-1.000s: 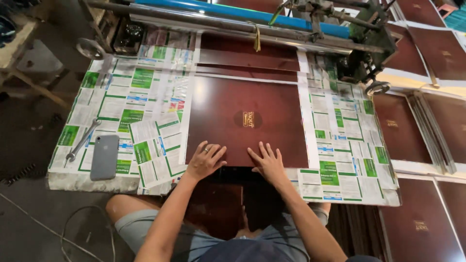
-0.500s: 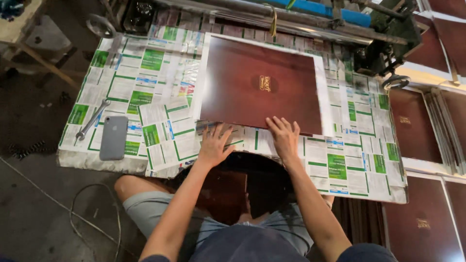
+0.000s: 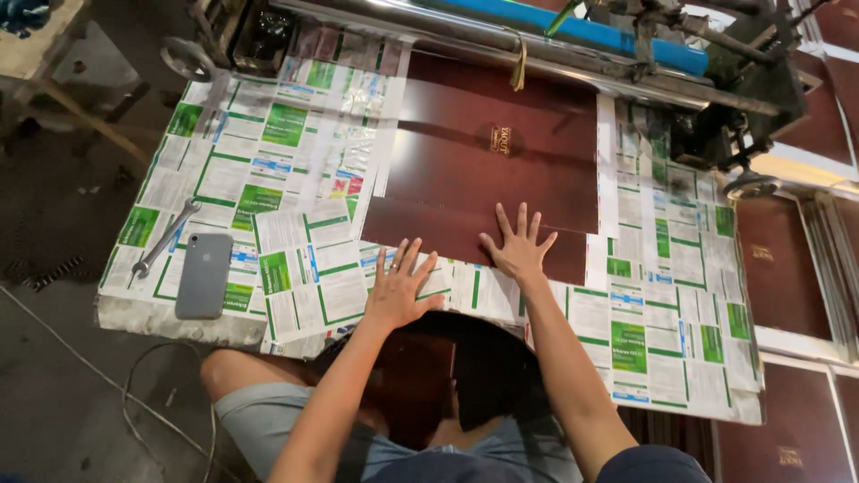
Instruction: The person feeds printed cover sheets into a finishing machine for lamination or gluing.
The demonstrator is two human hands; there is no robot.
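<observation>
A dark red-brown sheet (image 3: 501, 170) with a small gold emblem lies on a paper-covered table (image 3: 295, 161), its far edge under the machine's roller (image 3: 573, 36). A second dark sheet (image 3: 429, 228) shows beneath its near edge. My right hand (image 3: 517, 246) rests flat with fingers spread on the near edge of the sheets. My left hand (image 3: 401, 284) lies flat with fingers spread, mostly on the printed paper just short of that edge. Neither hand grips anything.
A grey phone (image 3: 204, 274) and a metal wrench (image 3: 165, 238) lie at the table's left. Stacks of similar dark sheets (image 3: 787, 268) sit to the right. The machine (image 3: 743, 80) stands at the back right. Cables run over the floor (image 3: 80, 394) at lower left.
The sheet has slid farther toward the roller. Both hands followed it forward, arms more stretched out, and the view has shifted.
</observation>
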